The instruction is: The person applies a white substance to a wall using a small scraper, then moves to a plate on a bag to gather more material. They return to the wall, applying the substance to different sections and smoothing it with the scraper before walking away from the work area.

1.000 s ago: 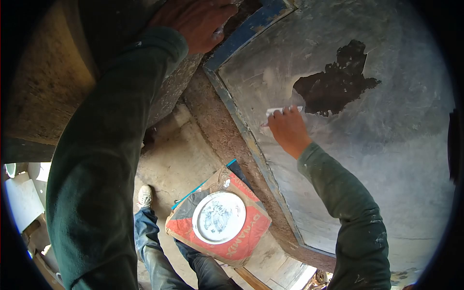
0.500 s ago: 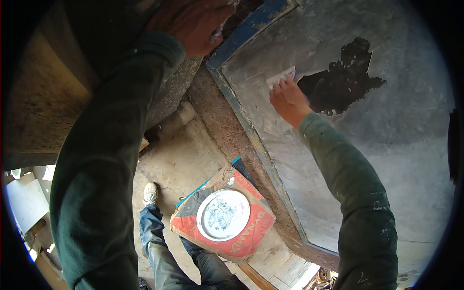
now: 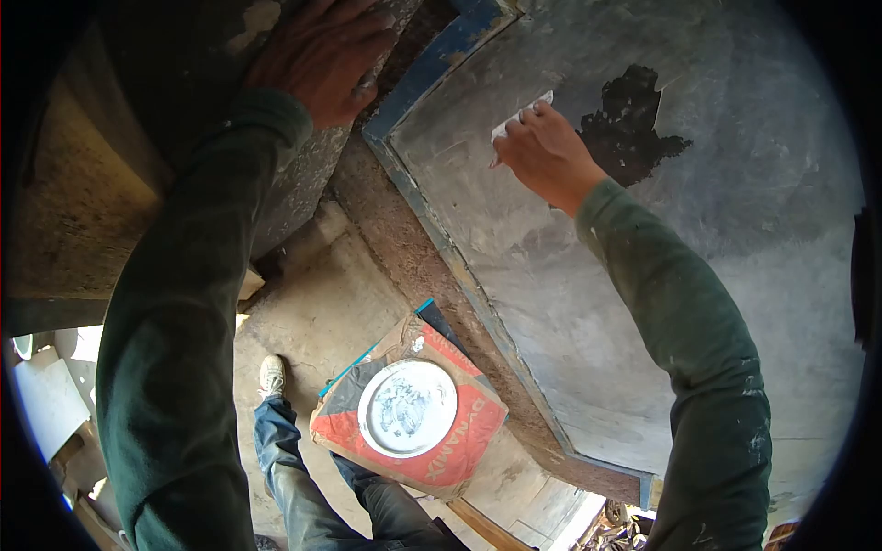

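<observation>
My right hand (image 3: 548, 154) is closed round a flat, whitish putty scraper (image 3: 522, 117) and presses it against a grey painted panel (image 3: 588, 303). Just to the right of the fingers is a dark, ragged patch (image 3: 627, 124) where the grey surface is gone; my hand hides part of its left side. At the upper left, my left hand (image 3: 322, 60) lies with outstretched fingers on a dark, rough surface beside the panel's blue frame (image 3: 432, 64). It holds nothing that I can see.
Below, a round white plate (image 3: 407, 409) with whitish smears sits on a red and brown paper bag (image 3: 459, 450) marked DYNAMIX. My legs and a light shoe (image 3: 272, 376) are beside it. A rough brown ledge (image 3: 367, 207) runs along the panel's edge.
My right hand and the scraper have moved upward on the panel and now sit farther from the dark patch's lower part. The view has shifted slightly; the left hand stays on its surface.
</observation>
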{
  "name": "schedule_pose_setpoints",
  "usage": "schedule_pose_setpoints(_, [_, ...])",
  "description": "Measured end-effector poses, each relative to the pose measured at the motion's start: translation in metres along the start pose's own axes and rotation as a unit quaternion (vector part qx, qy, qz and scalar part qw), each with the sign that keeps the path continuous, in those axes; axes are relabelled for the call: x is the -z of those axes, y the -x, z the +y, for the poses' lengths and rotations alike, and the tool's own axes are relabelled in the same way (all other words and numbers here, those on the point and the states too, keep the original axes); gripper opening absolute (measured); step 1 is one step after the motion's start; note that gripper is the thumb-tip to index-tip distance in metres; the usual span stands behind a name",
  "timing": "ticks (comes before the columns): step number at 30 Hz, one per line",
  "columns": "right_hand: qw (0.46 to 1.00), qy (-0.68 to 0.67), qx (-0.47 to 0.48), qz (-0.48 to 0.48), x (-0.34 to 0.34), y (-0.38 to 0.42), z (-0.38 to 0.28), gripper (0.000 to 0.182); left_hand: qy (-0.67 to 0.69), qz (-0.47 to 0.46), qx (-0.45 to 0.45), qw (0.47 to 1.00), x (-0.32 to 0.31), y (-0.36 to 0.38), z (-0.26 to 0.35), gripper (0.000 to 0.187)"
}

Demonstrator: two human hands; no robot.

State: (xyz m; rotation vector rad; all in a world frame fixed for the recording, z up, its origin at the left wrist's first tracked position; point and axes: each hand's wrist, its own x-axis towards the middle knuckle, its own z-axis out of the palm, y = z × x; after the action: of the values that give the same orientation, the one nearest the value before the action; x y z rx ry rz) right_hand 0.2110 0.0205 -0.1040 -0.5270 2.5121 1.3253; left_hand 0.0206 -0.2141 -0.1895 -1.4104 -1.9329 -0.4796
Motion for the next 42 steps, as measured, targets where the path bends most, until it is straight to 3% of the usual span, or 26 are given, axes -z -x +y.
schedule_pose_setpoints(1, [0.998,0.062,0.007,-0.026,-0.004,-0.003,0.0,0.011,0.0,0.002,0.001,1.0,0.001,0.0,0.0,0.048])
schedule_pose_setpoints(4, [0.995,0.057,-0.008,-0.077,-0.015,0.025,-0.015,0.012,0.006,-0.046,0.007,0.999,0.005,-0.002,0.0,0.049])
schedule_pose_setpoints(10, [0.993,0.027,0.0,-0.111,0.004,0.114,-0.04,0.014,0.027,-0.01,0.045,0.999,-0.005,0.002,0.006,0.05])
schedule_pose_setpoints(12, [0.971,-0.038,-0.001,-0.236,0.025,0.12,-0.037,0.016,0.028,-0.012,0.054,0.998,0.0,-0.001,0.01,0.05])
schedule_pose_setpoints(13, [0.971,-0.03,-0.003,-0.236,0.034,0.117,-0.027,0.016,0.032,-0.023,0.062,0.997,0.003,-0.002,0.011,0.051])
schedule_pose_setpoints(15, [0.992,-0.081,-0.059,-0.082,0.058,0.11,0.001,0.019,0.039,-0.033,0.066,0.997,0.007,-0.004,0.01,0.051])
schedule_pose_setpoints(17, [0.994,-0.049,-0.09,0.031,0.088,0.084,0.045,0.012,0.053,-0.049,0.064,0.995,0.004,-0.002,0.012,0.051])
schedule_pose_setpoints(19, [0.985,0.08,-0.126,0.087,0.099,0.065,0.084,0.008,0.05,-0.019,0.069,0.996,-0.001,0.001,0.01,0.051])
schedule_pose_setpoints(22, [0.984,0.117,-0.11,0.075,0.081,0.062,0.102,0.015,0.055,-0.013,0.058,0.997,0.005,-0.001,0.011,0.051])
schedule_pose_setpoints(25, [0.982,0.153,-0.098,0.048,0.052,0.087,0.066,0.026,0.065,-0.014,0.063,0.996,0.004,0.0,0.01,0.051])
schedule_pose_setpoints(28, [0.988,0.112,-0.102,-0.018,0.042,0.121,0.018,0.034,0.067,-0.028,0.057,0.996,-0.003,0.001,0.005,0.051])
schedule_pose_setpoints(30, [0.991,0.008,-0.104,-0.078,0.047,0.132,0.001,0.035,0.065,-0.013,0.056,0.996,-0.005,0.002,0.005,0.047])
schedule_pose_setpoints(31, [0.991,0.011,-0.107,-0.077,0.053,0.132,0.004,0.035,0.062,-0.001,0.052,0.997,-0.005,0.001,0.005,0.044])
schedule_pose_setpoints(34, [0.969,-0.045,-0.242,0.028,0.088,0.131,0.022,0.042,0.065,0.005,0.055,0.996,-0.005,0.001,0.006,0.042])
schedule_pose_setpoints(38, [0.956,0.049,-0.264,0.119,0.085,0.122,0.054,0.044,0.073,-0.012,0.048,0.996,-0.003,0.001,0.006,0.041])
schedule_pose_setpoints(40, [0.976,0.071,-0.175,0.113,0.056,0.118,0.057,0.045,0.059,-0.006,0.062,0.996,-0.001,0.0,0.008,0.04])
schedule_pose_setpoints(42, [0.981,0.074,-0.156,0.09,0.029,0.128,0.05,0.044,0.063,0.0,0.06,0.996,-0.004,0.0,0.006,0.04])
